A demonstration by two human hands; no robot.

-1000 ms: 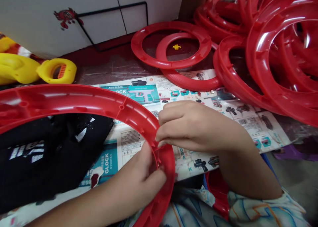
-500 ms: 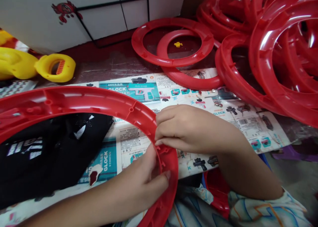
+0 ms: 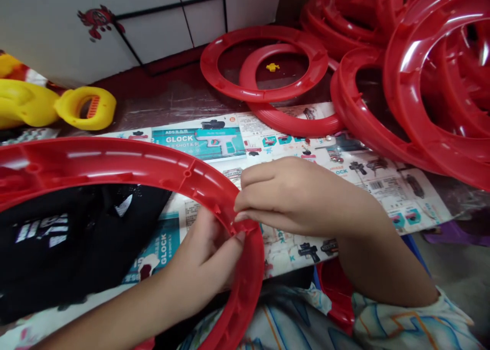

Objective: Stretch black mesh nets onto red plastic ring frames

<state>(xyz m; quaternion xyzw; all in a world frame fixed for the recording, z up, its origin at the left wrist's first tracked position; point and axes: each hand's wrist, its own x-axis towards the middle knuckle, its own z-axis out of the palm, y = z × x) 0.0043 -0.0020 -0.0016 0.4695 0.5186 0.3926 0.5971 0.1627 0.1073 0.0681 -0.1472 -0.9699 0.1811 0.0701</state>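
A large red plastic ring (image 3: pixel 153 158), its ribbed hollow side facing up, is held over the printed cardboard (image 3: pixel 214 141). My left hand (image 3: pixel 209 258) grips its right part from the inside, thumb on the channel and the other fingers mostly hidden under the rim. On that same stretch, my right hand (image 3: pixel 277 194) has its fingertips pinched together at the channel. Whatever sits between those fingertips is too small or hidden to make out. Beneath the ring lies a black cloth (image 3: pixel 88 238) with white print.
Red rings (image 3: pixel 421 84) are heaped at the back right. Two more overlap at the back middle, with a small yellow piece (image 3: pixel 273 67) inside. Yellow plastic parts (image 3: pixel 88 107) lie at the back left. A black wire frame (image 3: pixel 172 8) stands against the white panel.
The ring has turned and shifted a little to the left. My left hand has moved up and left along it, its thumb now closer to my right fingertips.
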